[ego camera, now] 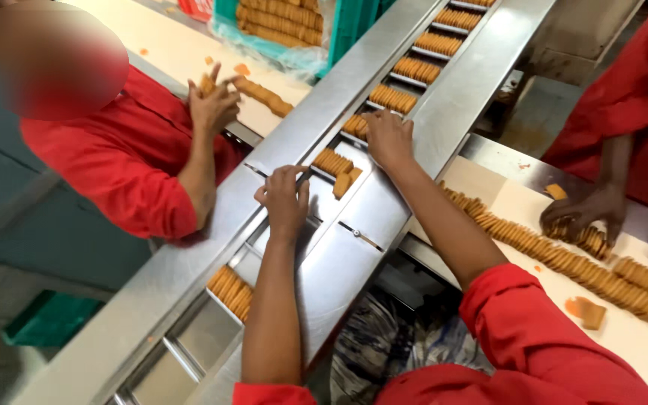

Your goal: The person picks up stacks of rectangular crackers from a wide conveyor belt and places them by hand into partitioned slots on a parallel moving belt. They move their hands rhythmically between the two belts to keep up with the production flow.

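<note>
Steel conveyor [384,210] running diagonally through the frame, divided into pockets carrying biscuit stacks [392,98]. Beige table [639,330] at right, long biscuit row [564,259] lying across it, a co-worker's hand [583,214] resting on the row's far end. Second co-worker's hands [213,101] across the belt, clasped on a few biscuits. Right hand [388,137] palm down over a stack [355,124], fingers curled; grip hidden, cannot tell. Left hand [285,201] loosely open, fingertips just beside a toppled stack [335,171] in its pocket, holding nothing.
</note>
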